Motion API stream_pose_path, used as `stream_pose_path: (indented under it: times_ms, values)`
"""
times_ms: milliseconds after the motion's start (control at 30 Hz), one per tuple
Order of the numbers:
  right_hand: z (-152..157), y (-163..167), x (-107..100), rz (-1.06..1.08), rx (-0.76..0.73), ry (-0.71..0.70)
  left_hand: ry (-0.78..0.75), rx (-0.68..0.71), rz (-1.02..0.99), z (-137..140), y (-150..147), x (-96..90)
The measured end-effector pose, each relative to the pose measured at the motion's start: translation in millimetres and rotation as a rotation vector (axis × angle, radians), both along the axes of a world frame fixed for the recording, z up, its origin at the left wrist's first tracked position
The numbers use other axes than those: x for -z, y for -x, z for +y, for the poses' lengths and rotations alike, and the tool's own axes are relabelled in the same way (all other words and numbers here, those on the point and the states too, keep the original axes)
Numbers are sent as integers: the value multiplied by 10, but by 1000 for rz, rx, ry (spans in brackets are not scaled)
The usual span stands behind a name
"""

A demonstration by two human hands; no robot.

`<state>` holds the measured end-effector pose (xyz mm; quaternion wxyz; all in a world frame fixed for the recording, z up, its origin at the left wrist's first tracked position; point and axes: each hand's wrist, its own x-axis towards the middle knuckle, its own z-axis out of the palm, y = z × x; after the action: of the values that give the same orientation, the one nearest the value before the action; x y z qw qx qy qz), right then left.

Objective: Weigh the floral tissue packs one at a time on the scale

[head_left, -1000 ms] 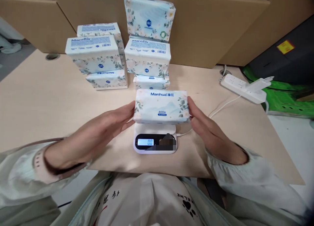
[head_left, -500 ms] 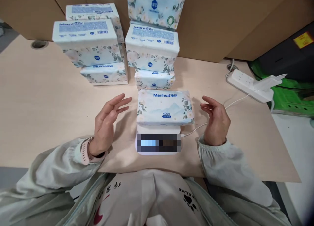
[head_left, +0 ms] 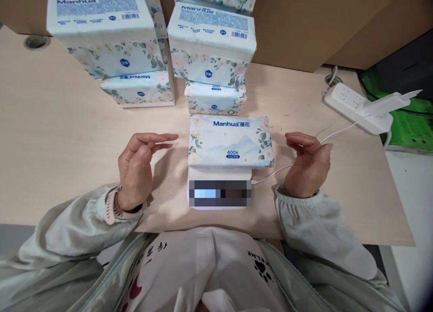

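Observation:
A pack of tissues (head_left: 231,141) with a floral print lies flat on a white scale (head_left: 219,174), whose display is pixelated. My left hand (head_left: 137,167) hovers to the left of the pack, fingers stretched toward it, touching nothing. On the other side, my right hand (head_left: 308,163) is held apart from the pack, its fingers bent inward and nothing in its grasp. Behind the scale rise two stacks of similar packs, a left stack (head_left: 123,61) and a right stack (head_left: 209,68).
A white power strip (head_left: 358,108) with a plugged-in charger lies at the right rear. From it a thin white cable (head_left: 279,171) runs to the scale. Brown cardboard (head_left: 287,28) stands behind the wooden table (head_left: 67,149). A green crate (head_left: 411,127) is beyond the right edge.
Both hands have drawn slightly outward from the pack. The view has tilted down and closer, so the stacks appear larger and higher. The pack remains on the scale.

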<state>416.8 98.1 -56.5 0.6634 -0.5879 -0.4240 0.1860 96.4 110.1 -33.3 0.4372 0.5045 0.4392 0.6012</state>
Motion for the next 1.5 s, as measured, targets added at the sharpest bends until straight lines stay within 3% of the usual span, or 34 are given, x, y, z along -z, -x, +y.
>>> stream_pose_path:
  times_ms: [300,1267,1400,1500]
  values:
    - [20,3,-47,-54,99,46,-15,55,90,-50,53,19]
    - [-62,-46,62,-134,-85,-27,-243,153,253,-42,143,74]
    - [-91,-111,122,-207,-150,-35,-235,134,281,-35,157,69]
    - [-89,-188,246,-266,-358,-23,-181,209,356,-11,168,22]
